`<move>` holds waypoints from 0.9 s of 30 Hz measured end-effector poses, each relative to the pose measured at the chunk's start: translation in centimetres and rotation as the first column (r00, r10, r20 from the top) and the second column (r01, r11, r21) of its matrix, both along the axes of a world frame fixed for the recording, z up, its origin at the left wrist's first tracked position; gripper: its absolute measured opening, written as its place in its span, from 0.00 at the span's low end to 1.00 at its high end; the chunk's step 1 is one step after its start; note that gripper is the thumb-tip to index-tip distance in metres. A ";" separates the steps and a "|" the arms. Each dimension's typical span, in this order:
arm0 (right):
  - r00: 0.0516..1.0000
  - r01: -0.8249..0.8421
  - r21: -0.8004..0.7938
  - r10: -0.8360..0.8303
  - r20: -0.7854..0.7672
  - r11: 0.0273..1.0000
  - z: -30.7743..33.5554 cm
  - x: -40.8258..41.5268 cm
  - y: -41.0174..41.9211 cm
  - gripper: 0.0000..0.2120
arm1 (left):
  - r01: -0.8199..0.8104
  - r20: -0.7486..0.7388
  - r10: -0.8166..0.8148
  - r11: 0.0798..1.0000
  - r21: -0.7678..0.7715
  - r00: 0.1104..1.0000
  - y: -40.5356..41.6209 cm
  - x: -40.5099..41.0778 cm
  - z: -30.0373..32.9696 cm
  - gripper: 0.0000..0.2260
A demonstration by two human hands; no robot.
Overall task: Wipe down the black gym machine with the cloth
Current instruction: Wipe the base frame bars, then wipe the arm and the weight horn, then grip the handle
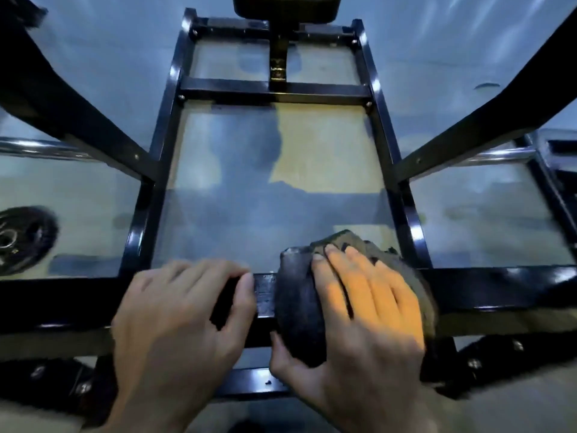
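Black gym machine fills the view: glossy steel frame, two long side rails running away from the camera, cross members between them, angled braces off both sides, a pad at the far top. Floor shows through the frame. Near crossbar runs left to right right under the camera; that's the part being worked.

Weight plate lies on the floor, far left, well apart from the work.

Cloth is dark and bunched, draped over the near crossbar, right of centre, spilling over the far edge.

Risks, my read:
- Cloth is wadded, not flat. Contact patch looks small, so it may streak or skip the bar's underside and edges.
- Loose far end hangs near the right rail joint; it could snag on a bolt head there if the stroke goes right.
- Left hand sits just beside the cloth. A stroke to the left runs into it unless it shifts.
- Small label plate on the bar between the hands; hard rubbing could lift it.

Hands:
- Right hand lies palm-down on the cloth, fingers extended over the top, thumb hooked round the near side, so it grips and presses the cloth on the bar.
- Left hand wraps the near crossbar, fingers curled over the far edge, bracing. No cloth in it.
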State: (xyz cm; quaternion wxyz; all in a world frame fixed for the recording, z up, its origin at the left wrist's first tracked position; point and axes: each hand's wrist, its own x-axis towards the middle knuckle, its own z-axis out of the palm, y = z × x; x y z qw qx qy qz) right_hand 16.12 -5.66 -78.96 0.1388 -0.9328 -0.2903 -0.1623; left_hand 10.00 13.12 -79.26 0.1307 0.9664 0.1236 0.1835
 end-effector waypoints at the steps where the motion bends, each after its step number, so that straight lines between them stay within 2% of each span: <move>1: 0.999 0.008 0.007 -0.008 -0.040 1.000 0.3 -0.4 1.1 0.35 | -0.026 -0.017 0.026 1.000 0.001 1.000 -0.2 0.0 0.7 0.10; 2: 0.996 0.006 0.015 -0.005 -0.085 1.000 0.8 -0.3 0.9 0.35 | -0.042 -0.039 0.042 0.999 0.002 0.998 -0.4 0.0 1.2 0.10; 4: 0.984 -0.013 -0.074 0.000 -0.178 0.997 1.6 -0.4 1.2 0.37 | -0.043 -0.093 0.045 0.999 0.017 0.995 -0.7 0.3 1.8 0.10; 5: 0.959 -0.031 -0.123 -0.005 -0.284 0.992 2.3 -0.4 1.4 0.39 | -0.044 -0.126 0.047 0.999 0.031 0.991 -0.7 0.4 1.9 0.10; 10: 0.837 -0.117 -0.288 -0.062 -0.544 0.951 5.8 0.8 2.8 0.43 | -0.034 -0.236 0.045 0.998 0.052 0.971 -0.8 0.8 2.8 0.08; 15: 0.678 -0.125 -0.200 -0.063 -0.732 0.972 8.7 2.9 3.3 0.38 | -0.007 -0.367 0.030 0.998 0.064 0.930 -0.5 1.3 4.1 0.12; 17: 0.601 -0.101 -0.052 0.019 -0.799 0.993 10.3 4.0 2.6 0.27 | -0.004 -0.450 0.030 0.998 0.058 0.892 -0.6 1.3 4.5 0.14; 19: 0.428 0.049 0.152 0.117 -0.896 0.987 12.3 4.9 0.9 0.15 | -0.012 -0.520 0.034 0.999 0.045 0.854 -0.8 1.6 4.7 0.16; 21: 0.175 0.394 0.286 0.234 -0.956 0.874 14.7 5.5 -1.5 0.13 | -0.056 -0.548 0.048 0.998 0.002 0.835 -1.0 1.7 5.3 0.17; 23: -0.121 0.745 0.181 0.398 -0.909 0.641 16.8 5.7 -4.4 0.09 | -0.153 -0.569 0.052 0.980 -0.130 0.820 -1.2 2.0 6.0 0.15; 24: -0.168 0.834 0.151 0.505 -0.847 0.531 17.4 5.6 -5.9 0.10 | -0.204 -0.565 0.037 0.950 -0.235 0.824 -1.5 2.2 6.6 0.13; 25: -0.159 0.880 0.151 0.580 -0.799 0.449 17.8 5.5 -7.5 0.13 | -0.236 -0.539 0.003 0.901 -0.364 0.843 -2.3 2.5 7.6 0.12; 26: -0.140 0.908 0.152 0.624 -0.769 0.391 18.3 5.4 -8.7 0.16 | -0.256 -0.488 -0.045 0.807 -0.532 0.871 -3.5 2.7 9.0 0.14; 27: -0.129 0.921 0.153 0.650 -0.748 0.359 18.8 5.1 -9.7 0.18 | -0.264 -0.418 -0.087 0.654 -0.709 0.904 -5.3 3.1 10.8 0.16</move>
